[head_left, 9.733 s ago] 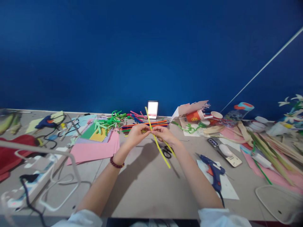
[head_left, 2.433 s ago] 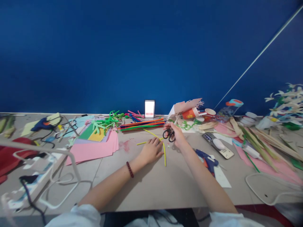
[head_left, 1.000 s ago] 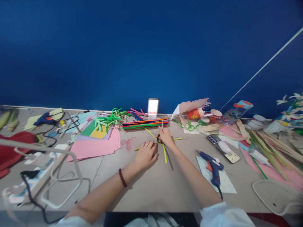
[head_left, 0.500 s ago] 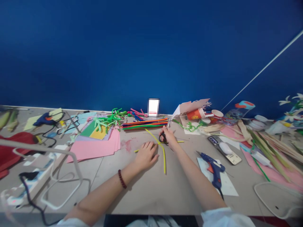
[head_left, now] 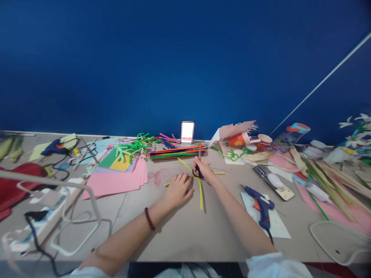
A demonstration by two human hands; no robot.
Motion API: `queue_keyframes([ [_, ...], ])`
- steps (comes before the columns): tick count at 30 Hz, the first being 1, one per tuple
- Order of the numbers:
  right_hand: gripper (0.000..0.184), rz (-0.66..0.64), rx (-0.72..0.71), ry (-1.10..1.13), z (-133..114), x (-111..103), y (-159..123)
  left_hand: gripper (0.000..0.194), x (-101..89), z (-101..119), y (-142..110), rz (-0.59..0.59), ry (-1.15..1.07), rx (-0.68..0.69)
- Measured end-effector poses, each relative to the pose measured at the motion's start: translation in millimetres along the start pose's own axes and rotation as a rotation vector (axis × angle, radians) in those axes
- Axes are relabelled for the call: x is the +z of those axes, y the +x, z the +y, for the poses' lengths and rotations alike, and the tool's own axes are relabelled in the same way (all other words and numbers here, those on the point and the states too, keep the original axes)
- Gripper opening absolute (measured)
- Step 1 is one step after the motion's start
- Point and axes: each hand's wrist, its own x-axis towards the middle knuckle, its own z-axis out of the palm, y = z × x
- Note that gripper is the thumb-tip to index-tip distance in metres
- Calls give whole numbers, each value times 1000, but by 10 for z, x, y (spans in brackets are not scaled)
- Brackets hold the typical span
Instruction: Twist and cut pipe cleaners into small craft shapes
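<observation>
My left hand (head_left: pixel 179 189) lies palm down on the grey table (head_left: pixel 179 231), fingers stretched over the crossing of yellow pipe cleaners (head_left: pixel 200 195). A dark bead bracelet sits on that wrist. My right hand (head_left: pixel 204 170) is closed round black-handled scissors (head_left: pixel 198 164), whose blades point away from me, just beyond the left hand's fingertips. One yellow pipe cleaner runs toward me from between the two hands; another runs back toward the bundle.
A bundle of coloured pipe cleaners (head_left: pixel 176 151) lies behind the hands. Pink and coloured paper sheets (head_left: pixel 116 179) are to the left, a blue glue gun (head_left: pixel 261 206) on white paper to the right, a phone (head_left: pixel 274 181), red paper cups (head_left: pixel 240 139), a white wire frame (head_left: pixel 72 216).
Earlier both hands held a yellow pipe cleaner in the air. Since then it lies on the table under my left hand, my right hand picked up scissors and brought them to it.
</observation>
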Motion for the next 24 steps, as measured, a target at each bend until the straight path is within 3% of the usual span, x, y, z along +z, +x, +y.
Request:
queue_keyframes([
  [10,45,95,44,139,-37,-22,26,43,-10,7,-1,-4,0,-10],
  [17,46,102,48,109,-25,-3,27,43,-1,0,-7,1,-11,-3],
  [24,48,72,-63,-42,23,29,19,43,-15,12,-4,-18,-2,-15],
])
